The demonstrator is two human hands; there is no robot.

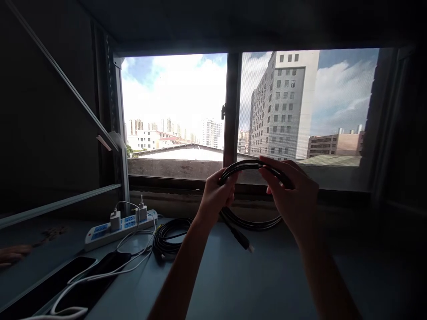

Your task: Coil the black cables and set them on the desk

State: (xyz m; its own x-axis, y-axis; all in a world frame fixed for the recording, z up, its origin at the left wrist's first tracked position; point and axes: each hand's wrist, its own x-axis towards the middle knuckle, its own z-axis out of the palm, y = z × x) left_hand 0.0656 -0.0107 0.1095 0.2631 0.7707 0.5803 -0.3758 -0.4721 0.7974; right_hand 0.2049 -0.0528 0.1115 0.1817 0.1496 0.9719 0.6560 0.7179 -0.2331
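A coiled black cable (251, 224) is held up in front of the window, above the tabletop. My left hand (218, 191) is closed around the left side of the loop. At the upper right of the loop, my right hand (290, 182) has its thumb and fingers on the cable. One cable end with a dark plug (242, 240) and a light metal tip hangs below the coil. Another coiled black cable (170, 238) lies on the table to the left of my left forearm.
A white power strip (126, 226) with two chargers stands at the back left. White cords run across two dark flat devices (66, 278) on the blue-grey table (253, 284). Another person's hand (15, 254) shows at the left edge. The window (232, 106) is behind.
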